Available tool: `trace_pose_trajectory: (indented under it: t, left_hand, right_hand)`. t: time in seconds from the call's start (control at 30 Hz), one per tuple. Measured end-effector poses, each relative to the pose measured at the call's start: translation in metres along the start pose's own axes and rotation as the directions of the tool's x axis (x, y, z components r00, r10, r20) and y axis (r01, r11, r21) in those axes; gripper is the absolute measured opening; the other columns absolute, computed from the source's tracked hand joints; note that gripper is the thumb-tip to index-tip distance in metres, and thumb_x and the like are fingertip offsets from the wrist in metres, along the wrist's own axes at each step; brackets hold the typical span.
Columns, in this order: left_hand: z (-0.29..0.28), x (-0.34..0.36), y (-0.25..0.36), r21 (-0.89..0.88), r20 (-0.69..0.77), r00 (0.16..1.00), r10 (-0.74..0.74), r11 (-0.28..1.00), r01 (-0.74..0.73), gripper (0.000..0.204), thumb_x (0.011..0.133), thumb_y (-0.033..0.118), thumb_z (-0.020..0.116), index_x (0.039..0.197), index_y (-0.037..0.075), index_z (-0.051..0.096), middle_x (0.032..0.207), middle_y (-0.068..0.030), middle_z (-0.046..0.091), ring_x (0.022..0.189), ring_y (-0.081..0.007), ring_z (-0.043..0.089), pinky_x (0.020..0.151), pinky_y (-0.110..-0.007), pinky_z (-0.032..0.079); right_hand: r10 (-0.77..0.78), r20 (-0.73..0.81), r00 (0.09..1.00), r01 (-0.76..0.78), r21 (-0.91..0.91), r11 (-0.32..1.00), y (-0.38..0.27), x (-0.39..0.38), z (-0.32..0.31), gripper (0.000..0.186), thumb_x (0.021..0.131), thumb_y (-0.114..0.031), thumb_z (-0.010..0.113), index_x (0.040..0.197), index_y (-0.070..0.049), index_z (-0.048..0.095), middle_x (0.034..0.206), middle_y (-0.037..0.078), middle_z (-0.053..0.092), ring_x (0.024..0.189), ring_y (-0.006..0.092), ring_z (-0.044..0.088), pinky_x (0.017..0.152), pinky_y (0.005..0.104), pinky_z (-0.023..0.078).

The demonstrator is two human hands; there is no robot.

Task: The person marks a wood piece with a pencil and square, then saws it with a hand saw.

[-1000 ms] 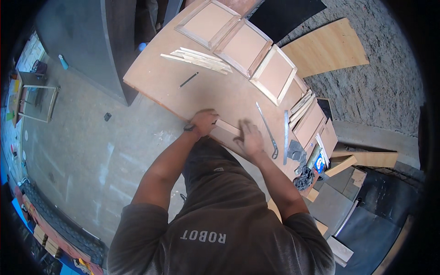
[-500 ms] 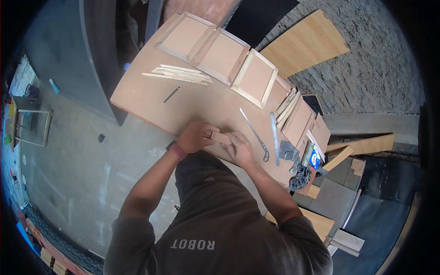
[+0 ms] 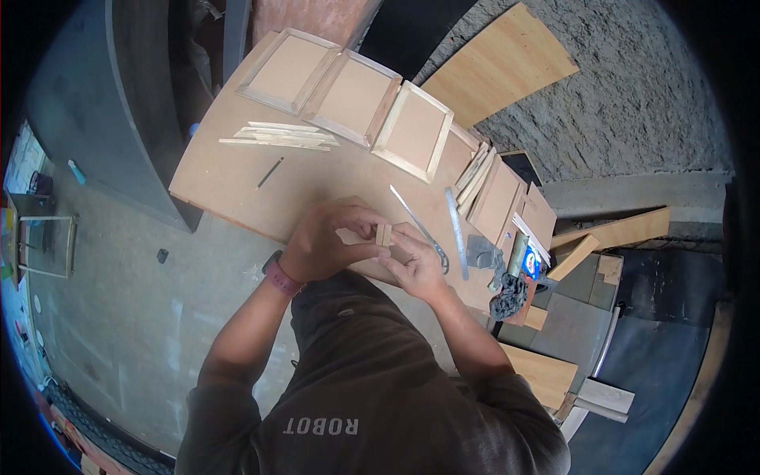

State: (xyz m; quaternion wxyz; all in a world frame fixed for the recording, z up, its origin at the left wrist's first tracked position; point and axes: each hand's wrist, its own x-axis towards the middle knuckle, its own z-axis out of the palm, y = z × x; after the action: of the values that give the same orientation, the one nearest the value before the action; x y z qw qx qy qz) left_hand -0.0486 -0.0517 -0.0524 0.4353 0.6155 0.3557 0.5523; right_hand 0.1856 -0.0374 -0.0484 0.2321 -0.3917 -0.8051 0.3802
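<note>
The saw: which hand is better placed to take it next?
Likely the right hand: it is beside the saw, near its handle; the left hand is farther off. Both hold the small wood block.
</note>
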Motion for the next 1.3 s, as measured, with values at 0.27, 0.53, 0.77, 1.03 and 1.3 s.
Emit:
trace_pose_trajectory:
  t: [0.27,0.53,0.77,1.03,1.3]
  left_hand:
    - [0.003,0.008,0.014,0.102,-0.033,0.995,0.099,0.99,-0.095,0.043,0.072,0.008,0.093,0.112,0.006,0.076,0.093,-0.0086,0.074,0.08,-0.0174,0.071,0.072,-0.03,0.058]
    - [0.006,0.007,0.02,0.123,-0.021,0.997,0.078,0.99,-0.075,0.039,0.073,0.007,0.091,0.109,0.004,0.076,0.097,-0.0101,0.075,0.081,-0.0188,0.072,0.074,-0.03,0.059]
    - [0.007,-0.005,-0.018,-0.323,-0.062,0.978,-0.199,0.931,0.169,0.033,0.086,0.003,0.083,0.117,-0.001,0.071,0.105,-0.0075,0.075,0.089,-0.0166,0.072,0.083,-0.029,0.059]
    - [0.008,-0.017,-0.094,-0.653,-0.117,0.834,-0.54,0.674,0.345,0.027,0.098,0.005,0.07,0.124,-0.004,0.07,0.113,-0.0077,0.074,0.097,-0.0136,0.07,0.088,-0.03,0.058]
    - [0.026,-0.035,-0.115,-0.471,-0.068,0.798,-0.598,0.725,0.503,0.028,0.1,0.011,0.069,0.123,-0.005,0.07,0.109,-0.0069,0.074,0.098,-0.0151,0.07,0.09,-0.031,0.057]
  right_hand:
    - [-0.052,-0.021,0.998,0.051,-0.052,0.997,-0.008,0.002,-0.01,0.038,0.085,-0.006,0.084,0.117,0.005,0.068,0.114,0.016,0.067,0.101,0.0305,0.067,0.089,0.0349,0.053]
    - [-0.057,0.006,0.998,0.057,-0.048,0.997,-0.002,0.003,-0.017,0.046,0.08,-0.004,0.085,0.122,0.004,0.068,0.117,0.016,0.067,0.107,0.0325,0.067,0.091,0.0363,0.054]
    - [0.0,0.011,1.0,0.0,-0.066,0.998,-0.005,0.004,-0.026,0.047,0.083,-0.006,0.085,0.127,0.0,0.069,0.11,0.014,0.071,0.1,0.0268,0.069,0.092,0.0356,0.053]
    - [0.393,0.165,0.904,-0.423,0.233,0.875,0.04,-0.01,-0.031,0.049,0.089,-0.005,0.084,0.135,-0.002,0.069,0.098,0.004,0.076,0.089,0.0071,0.064,0.083,0.0269,0.053]
    - [0.433,0.371,0.821,-0.553,0.332,0.764,0.064,-0.024,-0.023,0.035,0.085,-0.003,0.084,0.117,0.002,0.074,0.097,0.005,0.077,0.09,0.0097,0.068,0.084,0.0281,0.055]
